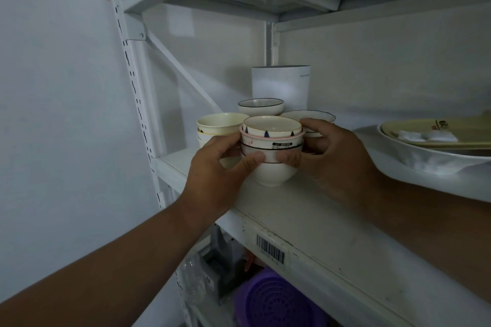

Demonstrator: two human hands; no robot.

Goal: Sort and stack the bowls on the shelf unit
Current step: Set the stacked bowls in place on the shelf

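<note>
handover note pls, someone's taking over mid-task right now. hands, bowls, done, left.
Left hand and right hand: both grip the front stack of bowls, standing on the shelf.
Cream bowl stack sits at its left; black-rimmed bowl and wavy-rimmed bowl behind. Large dishes far right.
Done: two stacks built.
Left: probably release the front stack, then sort the two rear bowls.

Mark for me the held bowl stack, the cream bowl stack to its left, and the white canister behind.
held bowl stack [273, 171], head view, bare side of the bottom bowl.
cream bowl stack [216, 125], head view, outer wall of the top bowl.
white canister [281, 85], head view, middle of its front.
</note>
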